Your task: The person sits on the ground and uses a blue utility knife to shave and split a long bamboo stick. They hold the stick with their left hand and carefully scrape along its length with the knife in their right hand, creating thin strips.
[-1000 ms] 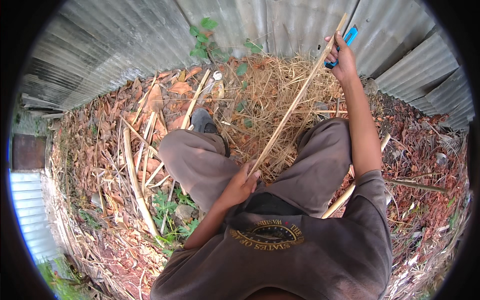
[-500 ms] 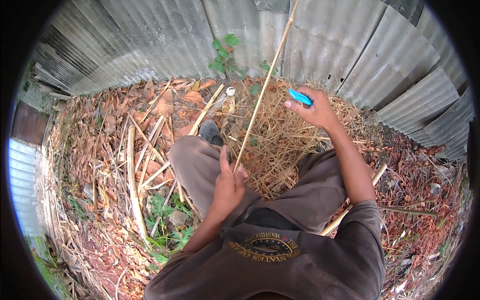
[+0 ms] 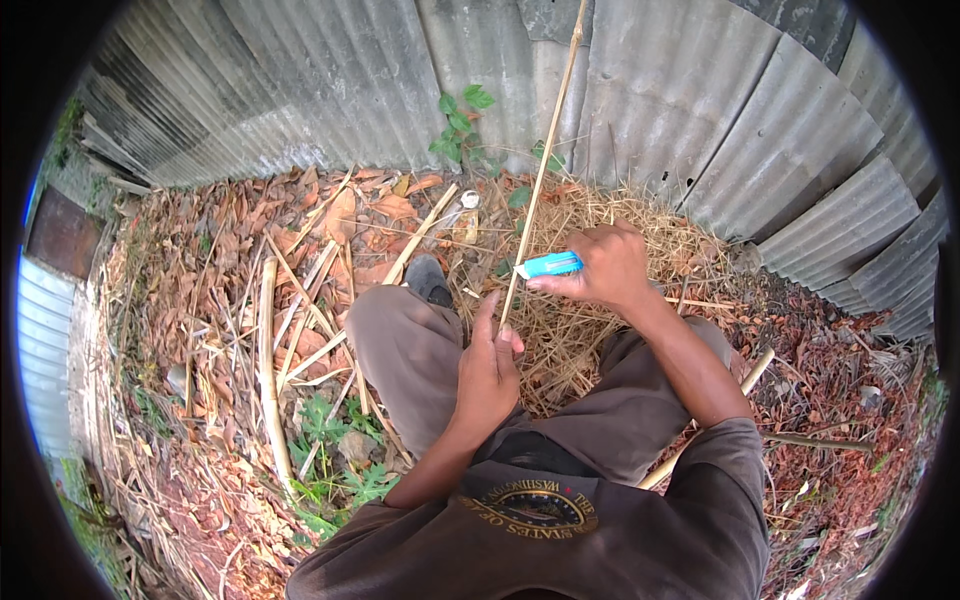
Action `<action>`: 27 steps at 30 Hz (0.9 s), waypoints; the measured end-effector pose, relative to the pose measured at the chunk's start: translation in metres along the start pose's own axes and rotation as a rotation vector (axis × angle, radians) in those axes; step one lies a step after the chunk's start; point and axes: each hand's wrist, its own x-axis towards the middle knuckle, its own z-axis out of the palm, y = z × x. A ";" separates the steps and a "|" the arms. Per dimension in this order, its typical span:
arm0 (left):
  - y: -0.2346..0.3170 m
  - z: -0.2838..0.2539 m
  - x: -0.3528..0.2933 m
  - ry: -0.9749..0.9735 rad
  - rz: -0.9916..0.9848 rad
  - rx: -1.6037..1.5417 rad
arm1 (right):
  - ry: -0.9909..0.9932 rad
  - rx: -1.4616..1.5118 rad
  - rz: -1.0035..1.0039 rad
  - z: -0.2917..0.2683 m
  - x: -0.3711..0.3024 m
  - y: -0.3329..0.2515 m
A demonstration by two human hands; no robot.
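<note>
- My left hand (image 3: 487, 375) holds the low end of a long, thin, tan stick (image 3: 546, 160). Its fingers are closed on the stick, and one finger points up beside it.
- My right hand (image 3: 609, 265) has its fingers wrapped around a bright blue cutter (image 3: 552, 264).
- The tip of the cutter points left and is right at the stick, just above my left hand. It looks like they meet, but I cannot tell if they really touch.
- The stick leans a little to the right as it goes up. It passes in front of the gray wavy metal wall (image 3: 330, 90), and its top goes past the edge of what I see.
- My knees are bent and wide apart in brown pants (image 3: 405, 340). A gray shoe (image 3: 428, 278) peeks out past my left knee.
- Dry straw (image 3: 560, 375) lies on the ground between my legs.
- On my left are brown leaves (image 3: 340, 213), a thick pale stick (image 3: 268, 370) and some green plants (image 3: 325, 425).
- A green vine (image 3: 458, 122) grows by the wall.
- Another pale stick (image 3: 757, 370) is on my right, near my arm.
</note>
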 end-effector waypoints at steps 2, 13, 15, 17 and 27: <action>-0.001 0.006 0.002 0.014 0.076 0.049 | 0.031 -0.033 0.002 0.001 0.002 0.003; -0.004 0.010 0.002 0.091 0.054 0.152 | 0.074 -0.032 0.022 -0.008 0.001 -0.006; -0.006 0.010 0.000 0.097 0.067 0.191 | 0.074 -0.033 0.009 -0.004 0.000 -0.003; -0.008 0.008 0.001 0.100 0.087 0.236 | 0.070 -0.044 0.015 -0.002 -0.001 0.001; -0.017 0.005 -0.015 -0.009 0.063 0.274 | -0.060 -0.155 0.409 -0.008 0.004 0.045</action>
